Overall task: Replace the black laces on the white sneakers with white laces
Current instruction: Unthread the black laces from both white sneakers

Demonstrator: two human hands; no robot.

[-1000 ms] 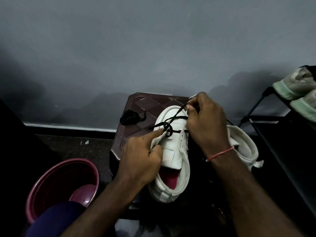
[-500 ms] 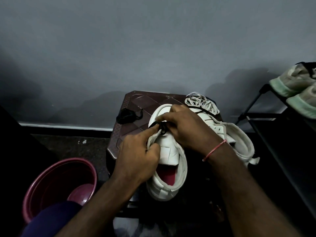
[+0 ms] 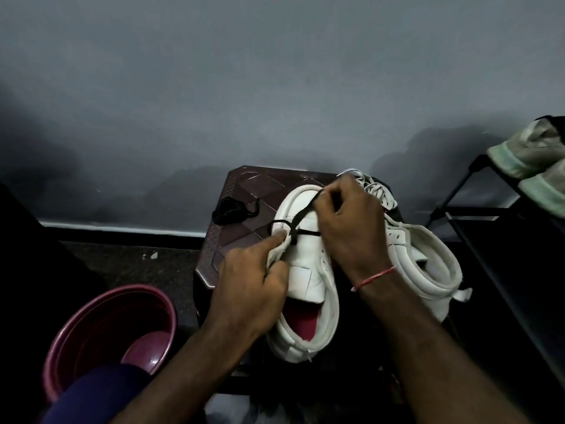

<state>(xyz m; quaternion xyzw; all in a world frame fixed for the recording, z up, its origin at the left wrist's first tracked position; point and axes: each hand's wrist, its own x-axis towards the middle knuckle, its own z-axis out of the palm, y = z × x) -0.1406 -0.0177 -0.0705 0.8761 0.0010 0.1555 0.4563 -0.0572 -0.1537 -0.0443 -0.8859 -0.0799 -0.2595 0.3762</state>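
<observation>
Head view: nearest, a blue-clad knee (image 3: 91,393) sits low at left, just in front of a maroon basin (image 3: 76,325) on the floor beside the brown stool (image 3: 244,185). Both forearms reach in over the stool's near edge, which they hide. The left hand (image 3: 247,289) grips the left eyelet flap of the white sneaker (image 3: 308,270), forefinger stretched to where the black lace (image 3: 301,215) crosses. The sneaker lies heel toward the person, toe toward the wall. The right hand (image 3: 351,228), a red thread (image 3: 374,275) at its wrist, pinches the black lace above the toe and holds it taut. Half a second ago this hand was down at the eyelets next to the left forefinger; it has since risen toward the toe, drawing lace out, and now covers part of the white laces (image 3: 377,191). The second sneaker (image 3: 428,264) lies just to the right, touching the first, its heel over the stool's right side. A loose black lace (image 3: 227,208) is bundled on the bare far-left part of the stool. A dark rack (image 3: 458,194) with pale shoes (image 3: 532,154) stands close at right.
</observation>
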